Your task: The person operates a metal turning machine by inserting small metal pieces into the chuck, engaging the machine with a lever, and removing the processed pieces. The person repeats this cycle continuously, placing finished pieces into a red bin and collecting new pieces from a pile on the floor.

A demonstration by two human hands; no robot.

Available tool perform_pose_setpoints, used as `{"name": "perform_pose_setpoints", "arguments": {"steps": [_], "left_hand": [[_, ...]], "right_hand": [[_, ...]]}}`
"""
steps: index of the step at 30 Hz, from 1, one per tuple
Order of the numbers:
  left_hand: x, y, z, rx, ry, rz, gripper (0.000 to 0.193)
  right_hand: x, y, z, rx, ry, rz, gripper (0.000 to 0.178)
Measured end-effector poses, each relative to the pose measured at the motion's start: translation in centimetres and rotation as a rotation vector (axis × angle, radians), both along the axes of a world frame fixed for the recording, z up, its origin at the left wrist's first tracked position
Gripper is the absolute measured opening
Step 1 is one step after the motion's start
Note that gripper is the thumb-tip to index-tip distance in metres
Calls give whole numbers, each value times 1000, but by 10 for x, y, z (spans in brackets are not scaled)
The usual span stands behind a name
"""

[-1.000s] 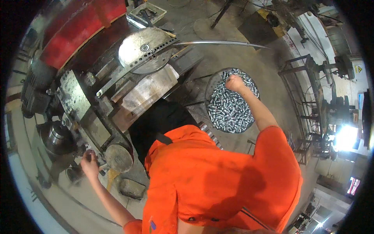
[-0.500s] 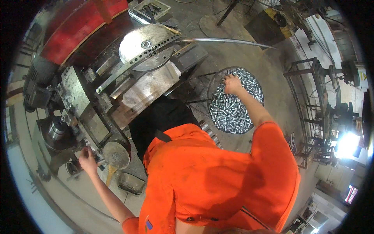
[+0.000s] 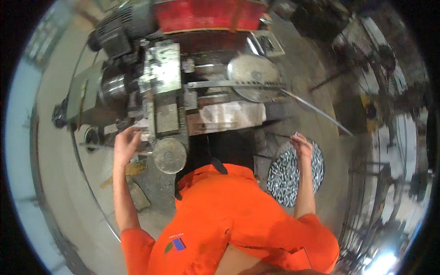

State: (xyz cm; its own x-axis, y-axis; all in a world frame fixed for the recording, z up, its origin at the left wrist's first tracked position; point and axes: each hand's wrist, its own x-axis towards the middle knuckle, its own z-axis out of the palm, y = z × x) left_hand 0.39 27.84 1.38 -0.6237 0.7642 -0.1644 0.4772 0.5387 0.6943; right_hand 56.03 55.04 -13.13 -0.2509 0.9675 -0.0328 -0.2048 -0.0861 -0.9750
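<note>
My right hand [image 3: 302, 147] is raised over the far part of a round container [image 3: 268, 172] full of small shiny metal cylinders [image 3: 285, 179]. Its fingertips pinch one small metal cylinder [image 3: 295, 134]. At the left, my left hand [image 3: 126, 145] is beside the machine's front, close to a round metal handwheel [image 3: 169, 156]. Its fingers are curled, and whatever they may hold is hidden. Just beyond that hand is the machine's carriage [image 3: 167, 117], with a dark cylindrical chuck [image 3: 114, 85] to its left.
A perforated bar [image 3: 220, 84] crosses a large metal disc [image 3: 253, 68], and a long rod [image 3: 318, 111] reaches out to the right. A red panel [image 3: 201, 16] stands behind the machine. Metal racks [image 3: 366, 192] line the right side.
My right hand has lifted from the heap of cylinders with one in its fingertips. My left hand stays by the machine's front. The whole view has turned toward the machine.
</note>
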Motion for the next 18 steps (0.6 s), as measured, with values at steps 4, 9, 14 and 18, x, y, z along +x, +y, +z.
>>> {"name": "perform_pose_setpoints", "arguments": {"steps": [4,9,14,18], "left_hand": [[54,31,56,202,107,-204,23],[97,67,89,206,91,-385,34],[89,51,73,397,-84,-206,36],[75,35,71,448,-154,-175,36]], "right_hand": [[-119,-6,87,674,-548,355,42],[-273,-66,192,1022,-340,736,45],[-331,-93,223,1241,-303,867,39],[-350,-99,228,1273,-291,909,38]]}}
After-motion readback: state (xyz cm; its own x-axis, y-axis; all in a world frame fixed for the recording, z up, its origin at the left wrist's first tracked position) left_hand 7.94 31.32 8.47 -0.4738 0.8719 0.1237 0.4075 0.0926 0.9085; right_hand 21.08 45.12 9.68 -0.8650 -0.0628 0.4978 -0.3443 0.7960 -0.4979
